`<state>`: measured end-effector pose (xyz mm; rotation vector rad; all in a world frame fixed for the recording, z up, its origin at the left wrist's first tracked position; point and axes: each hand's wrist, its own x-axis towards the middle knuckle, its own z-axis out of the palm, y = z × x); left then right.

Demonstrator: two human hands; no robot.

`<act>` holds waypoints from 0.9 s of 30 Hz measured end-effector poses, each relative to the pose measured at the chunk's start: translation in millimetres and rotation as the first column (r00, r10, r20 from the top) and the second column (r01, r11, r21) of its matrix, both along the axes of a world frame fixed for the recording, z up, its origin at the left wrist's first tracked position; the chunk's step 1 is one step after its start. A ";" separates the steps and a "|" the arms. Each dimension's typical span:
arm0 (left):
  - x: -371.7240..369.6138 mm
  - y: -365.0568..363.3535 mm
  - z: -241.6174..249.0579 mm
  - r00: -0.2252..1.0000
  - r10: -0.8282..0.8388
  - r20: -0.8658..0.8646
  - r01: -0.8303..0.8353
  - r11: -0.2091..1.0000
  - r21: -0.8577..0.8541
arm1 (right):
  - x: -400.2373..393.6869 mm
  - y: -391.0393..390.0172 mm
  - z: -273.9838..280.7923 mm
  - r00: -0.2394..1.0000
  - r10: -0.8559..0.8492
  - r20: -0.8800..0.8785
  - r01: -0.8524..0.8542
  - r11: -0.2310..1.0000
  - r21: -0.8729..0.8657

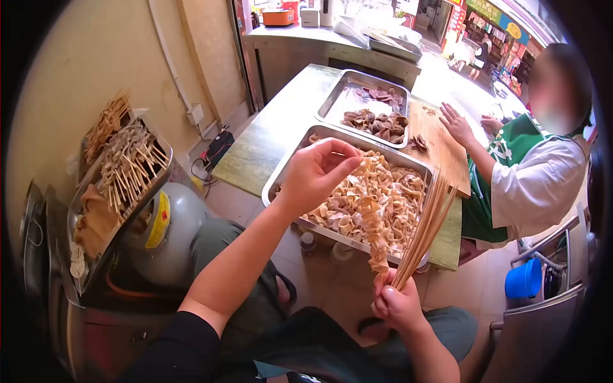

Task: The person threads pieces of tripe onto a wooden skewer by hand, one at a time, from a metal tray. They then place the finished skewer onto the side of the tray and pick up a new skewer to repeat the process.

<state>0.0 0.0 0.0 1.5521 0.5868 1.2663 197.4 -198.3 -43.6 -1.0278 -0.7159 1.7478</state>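
My left hand (319, 175) is over the near metal tray (279, 180), thumb and fingers curled toward each other in a pinch. Whatever lies between the fingertips blends with the food behind. That tray is heaped with pale brown, curled strips of food (332, 217). At the tray's front right edge, my right hand (397, 302) is closed around a bundle of bare wooden skewers (426, 230). The same hand holds a loaded skewer (377, 239), threaded with folded strips and pointing up toward my left hand.
Behind stands a second metal tray (332, 96) with dark slices, beside a wooden board (440, 143). A co-worker in a green apron (501, 159) works at the right. At left, a tray of filled skewers (131, 163) stands near a grey gas cylinder (182, 233). A blue bucket (523, 279) is lower right.
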 end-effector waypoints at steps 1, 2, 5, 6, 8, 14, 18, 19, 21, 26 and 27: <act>1.6 -1.4 0.4 1.000 -0.018 0.001 0.018 1.000 -0.002 | -0.1 -0.2 0.8 1.000 0.000 -0.014 0.000 1.000 -0.008; 2.5 -2.1 0.6 0.999 -0.036 0.001 0.036 0.999 -0.004 | 0.1 -0.3 1.5 1.000 0.000 -0.029 0.000 1.000 -0.015; 1.1 -1.4 0.5 0.999 -0.033 -0.041 0.034 0.999 0.021 | -0.7 -0.6 0.8 0.999 0.001 -0.047 -0.002 1.000 -0.009; 1.0 -3.4 -0.6 0.999 -0.035 -0.042 0.035 0.999 0.014 | -0.6 -2.1 1.9 0.999 0.000 -0.048 -0.001 1.000 -0.017; 1.5 -2.7 -1.2 0.992 -0.078 -0.104 0.081 0.996 0.026 | 0.6 0.7 2.8 0.998 -0.018 -0.056 0.017 1.000 -0.015; 1.2 -5.0 -0.9 0.981 -0.128 -0.145 0.130 0.991 0.004 | 2.4 -0.1 2.0 0.999 -0.006 -0.036 0.006 1.000 -0.013; 2.4 -7.1 0.4 0.982 -0.135 -0.134 0.134 0.991 -0.019 | 3.3 -0.5 -1.6 0.999 -0.004 -0.034 0.004 1.000 -0.008; 2.2 -7.1 0.3 0.977 -0.154 -0.145 0.151 0.988 -0.027 | 3.1 -0.4 -1.7 1.000 -0.005 -0.029 0.004 1.000 -0.006; 2.7 -9.5 1.4 0.973 -0.172 -0.152 0.168 0.985 -0.038 | 2.4 -0.4 0.0 1.000 -0.005 -0.022 0.004 1.000 -0.006; 6.7 -11.2 -0.7 0.952 -0.219 -0.214 0.215 0.976 -0.041 | 2.8 3.0 0.6 0.998 -0.051 0.029 0.051 0.999 0.005; 7.3 -8.4 -2.3 0.961 -0.210 -0.182 0.206 0.978 -0.041 | 2.6 3.3 0.8 0.998 -0.052 0.030 0.051 0.999 0.007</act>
